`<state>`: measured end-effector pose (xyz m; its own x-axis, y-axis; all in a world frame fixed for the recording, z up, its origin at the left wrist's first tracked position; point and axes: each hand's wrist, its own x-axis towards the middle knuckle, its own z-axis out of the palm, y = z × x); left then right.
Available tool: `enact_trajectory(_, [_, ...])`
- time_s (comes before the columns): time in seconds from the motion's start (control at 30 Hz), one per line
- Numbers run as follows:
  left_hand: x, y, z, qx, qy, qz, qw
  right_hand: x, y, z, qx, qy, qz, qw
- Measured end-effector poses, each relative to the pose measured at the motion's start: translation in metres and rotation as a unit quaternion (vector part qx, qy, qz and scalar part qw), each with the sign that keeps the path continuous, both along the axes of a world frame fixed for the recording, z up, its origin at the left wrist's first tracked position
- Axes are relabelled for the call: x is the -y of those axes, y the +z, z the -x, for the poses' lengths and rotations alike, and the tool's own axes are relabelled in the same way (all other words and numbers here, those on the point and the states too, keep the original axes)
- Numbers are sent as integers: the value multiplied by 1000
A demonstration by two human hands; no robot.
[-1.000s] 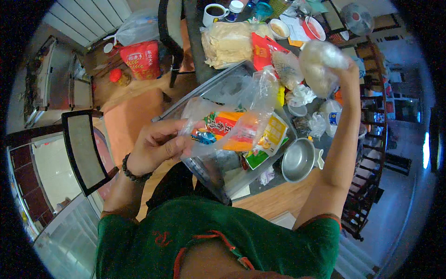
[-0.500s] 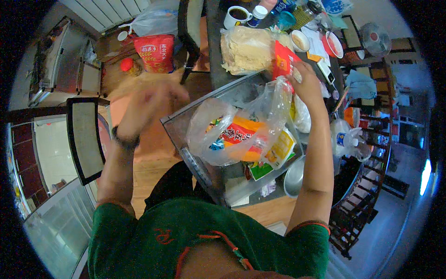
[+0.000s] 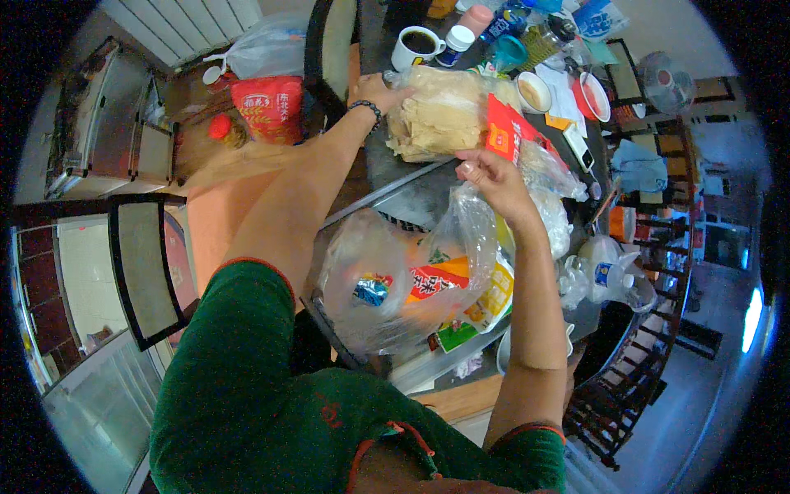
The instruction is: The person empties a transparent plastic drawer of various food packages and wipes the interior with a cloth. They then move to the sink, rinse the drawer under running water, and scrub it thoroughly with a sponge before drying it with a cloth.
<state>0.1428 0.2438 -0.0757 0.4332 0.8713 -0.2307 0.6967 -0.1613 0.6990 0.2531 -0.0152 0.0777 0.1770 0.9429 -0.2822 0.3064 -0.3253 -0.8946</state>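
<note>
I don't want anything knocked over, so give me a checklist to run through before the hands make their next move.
1. Left hand at the left edge of the tan pack: ok.
2. Right hand gripping the pack: cannot tell; its fingertips are by the near edge.
3. Mug upright: ok, dark drink inside.
4. Mug well away from the pack: not ok, it stands close behind it.
5. White bottle capped: ok.
6. Red packet well away from the pack: not ok, close at its right side.
</note>
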Motion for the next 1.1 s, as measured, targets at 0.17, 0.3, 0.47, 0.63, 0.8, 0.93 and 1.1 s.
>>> enact_trajectory(0.17, [6, -1, -32, 169, -55, 94, 980, 10, -34, -20, 275, 33, -147, 950])
enact_trajectory(0.3, [-34, -48, -22, 293, 29, 383, 876, -10, -43, -19, 499, 29, -48, 865])
enact_trajectory(0.47, [13, 29, -14, 385, -52, 438, 811, -1, -64, -32, 508, -22, -9, 861])
enact_trajectory(0.63, [18, 35, -7, 417, -79, 355, 833, -11, -41, -20, 481, -43, 24, 875])
enact_trajectory(0.8, [2, 19, -26, 306, -27, 142, 941, -14, -38, -20, 499, -55, 13, 865])
enact_trajectory(0.93, [19, 87, -34, 227, -77, -28, 970, -5, -43, -26, 536, -88, -17, 839])
enact_trajectory(1.1, [25, 123, -27, 275, -95, -12, 957, -5, -33, -20, 550, -98, -11, 829])
